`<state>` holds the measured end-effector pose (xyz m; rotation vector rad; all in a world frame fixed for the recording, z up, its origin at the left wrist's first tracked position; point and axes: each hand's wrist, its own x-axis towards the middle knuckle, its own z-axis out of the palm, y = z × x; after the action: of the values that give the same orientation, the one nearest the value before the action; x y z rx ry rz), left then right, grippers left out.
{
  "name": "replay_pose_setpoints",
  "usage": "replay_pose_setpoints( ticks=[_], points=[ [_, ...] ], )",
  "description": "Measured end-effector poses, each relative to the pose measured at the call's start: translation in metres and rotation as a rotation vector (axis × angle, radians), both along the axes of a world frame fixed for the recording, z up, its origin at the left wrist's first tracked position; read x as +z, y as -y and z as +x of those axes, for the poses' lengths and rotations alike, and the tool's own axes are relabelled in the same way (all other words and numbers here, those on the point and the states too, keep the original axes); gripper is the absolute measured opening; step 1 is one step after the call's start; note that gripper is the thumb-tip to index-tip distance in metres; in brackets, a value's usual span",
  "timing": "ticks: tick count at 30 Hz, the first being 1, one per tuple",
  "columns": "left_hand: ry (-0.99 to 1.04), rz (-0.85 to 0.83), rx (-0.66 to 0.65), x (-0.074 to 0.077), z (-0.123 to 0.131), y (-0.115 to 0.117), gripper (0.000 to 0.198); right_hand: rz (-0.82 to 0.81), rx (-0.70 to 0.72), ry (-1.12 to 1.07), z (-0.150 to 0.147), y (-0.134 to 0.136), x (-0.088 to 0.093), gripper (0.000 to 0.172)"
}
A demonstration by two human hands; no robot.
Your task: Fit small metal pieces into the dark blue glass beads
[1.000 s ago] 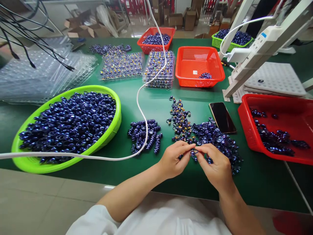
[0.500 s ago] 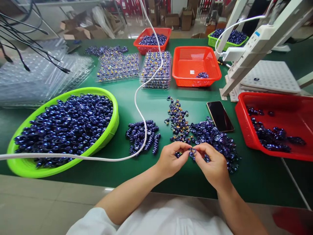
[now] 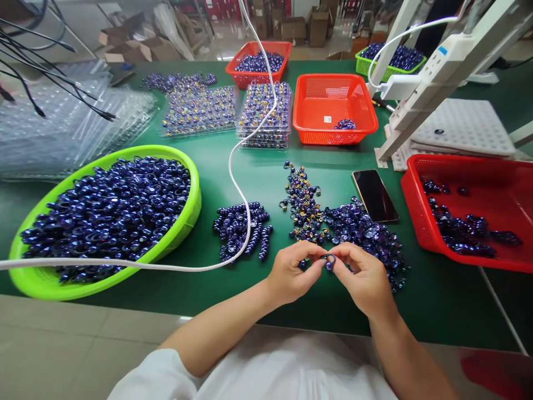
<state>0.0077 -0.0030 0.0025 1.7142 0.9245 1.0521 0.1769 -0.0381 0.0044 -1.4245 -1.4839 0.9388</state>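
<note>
Ring (image 3: 329,260), dark blue, is at the counter's near side, between left hand (image 3: 293,272) and right hand (image 3: 366,280); each grip is narrowed to a thumb-and-finger pinch on it. Fingertips hide part of its band, and the hands cover the near edge of the mixed pile (image 3: 303,200) and some of the blue pile (image 3: 366,228). At right, the red basket (image 3: 420,216), cut off by the picture's edge, has scattered blue pieces. Left, the green basket (image 3: 195,205) is heaped with blue rings. Farther off, one orange basket (image 3: 316,136) has a small cluster in its near right corner; another beyond it is well filled. A white cable (image 3: 166,267) crosses before the green basket, the strung clump (image 3: 233,222) and the tray stack (image 3: 264,128). A phone (image 3: 375,194) lies just beyond the blue pile.
</note>
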Motion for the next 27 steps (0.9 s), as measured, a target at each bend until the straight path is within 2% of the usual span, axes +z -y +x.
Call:
replay_pose_setpoints(
  ticks=[5, 10, 14, 17, 22, 27],
  points=[
    [-0.055, 0.010, -0.008, -0.003, 0.002, 0.000, 0.011, -0.034, -0.015, 0.012, 0.000, -0.001, -0.005, 0.009],
    [-0.072, -0.081, 0.010, -0.008, 0.003, 0.000, 0.011, -0.027, 0.088, 0.189, 0.019, -0.005, 0.010, 0.013],
    [0.009, -0.230, 0.080, -0.011, 0.002, -0.005, 0.013, 0.110, -0.095, 0.365, 0.050, -0.003, 0.015, 0.012],
    [0.084, -0.339, 0.069, -0.014, 0.000, -0.009, 0.016, 0.180, -0.058, 0.575, 0.061, -0.001, 0.007, 0.011],
    [0.136, -0.402, 0.053, -0.015, -0.001, -0.013, 0.017, 0.263, 0.095, 0.874, 0.045, -0.007, -0.008, 0.014],
    [0.155, -0.439, 0.058, -0.015, -0.002, -0.014, 0.019, 0.310, 0.122, 1.105, 0.021, -0.023, -0.017, 0.009]
  ],
)
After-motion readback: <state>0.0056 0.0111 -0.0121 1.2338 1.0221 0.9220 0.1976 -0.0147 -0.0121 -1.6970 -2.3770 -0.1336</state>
